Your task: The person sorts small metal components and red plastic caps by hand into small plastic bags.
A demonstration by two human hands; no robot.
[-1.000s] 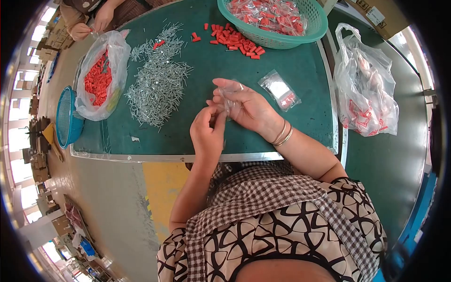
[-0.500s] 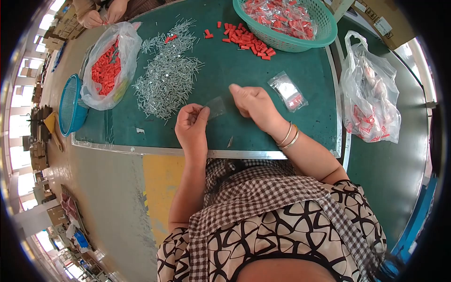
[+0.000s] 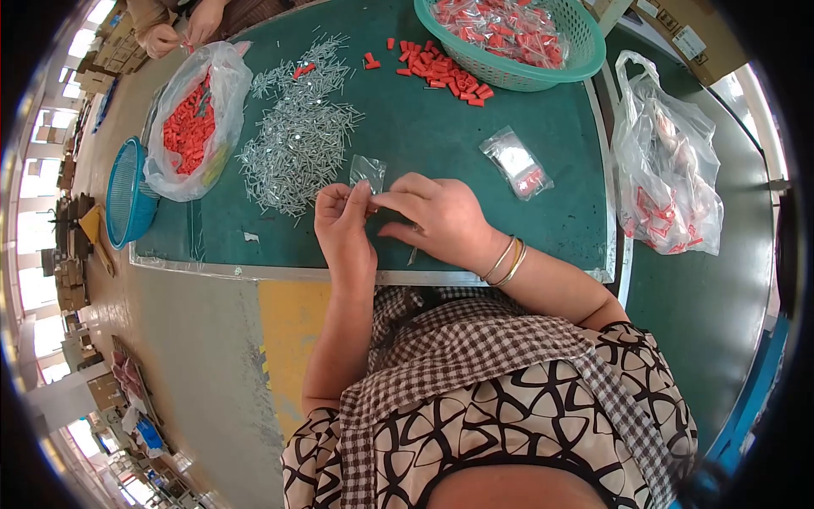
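Observation:
A small clear plastic bag (image 3: 368, 172) is pinched between the thumb and fingers of my left hand (image 3: 343, 222), near the table's front edge. My right hand (image 3: 441, 219) is close beside it, thumb and index finger apart, its index fingertip by the bag's lower edge. Beyond my left hand lies a heap of metal screws (image 3: 298, 153), with a few red plugs on its far part. A pile of red plugs (image 3: 441, 72) lies farther back. To the right of my right hand, a clear packet (image 3: 517, 163) with a white card and red pieces rests on the green table (image 3: 424, 127).
A green basket (image 3: 509, 75) of filled packets stands at the back right. At left are an open plastic bag (image 3: 191, 127) of red plugs and a blue basket (image 3: 127, 195). A white plastic bag (image 3: 670, 170) lies at right. Another person's hands (image 3: 182, 32) are at the far left.
My right hand has moved left, up to my left hand. The small bag now points away from me instead of to the right.

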